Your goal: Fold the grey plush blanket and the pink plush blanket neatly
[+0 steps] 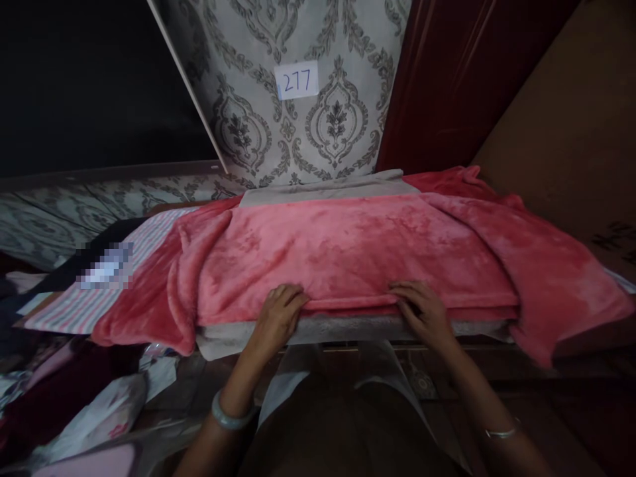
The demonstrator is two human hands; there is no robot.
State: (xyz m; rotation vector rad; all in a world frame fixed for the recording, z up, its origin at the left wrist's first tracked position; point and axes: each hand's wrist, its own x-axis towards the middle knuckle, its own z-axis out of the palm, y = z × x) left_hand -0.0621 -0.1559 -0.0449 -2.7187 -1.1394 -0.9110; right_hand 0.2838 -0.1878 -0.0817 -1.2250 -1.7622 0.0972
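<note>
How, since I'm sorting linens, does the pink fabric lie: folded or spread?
Partly folded: the pink fabric is layered along its near edge; its sides lie spread.

A home, it seems: damask-patterned wallpaper (336, 122) at twelve o'clock, a large dark screen (94, 86) at ten, heaped cloth (62, 397) at eight.

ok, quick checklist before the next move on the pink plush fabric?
1. Bare left hand at near edge of the pink plush fabric: ok.
2. Bare right hand at that edge: ok.
3. Edge between hands roughly straight: ok.
4. Left pink plush flap smooth: not ok, bunched in folds.
5. Soft grey cloth underneath fully covered: not ok, strips show along near and far sides.
6. Firm grip: cannot tell, finger pressure isn't visible.
</note>
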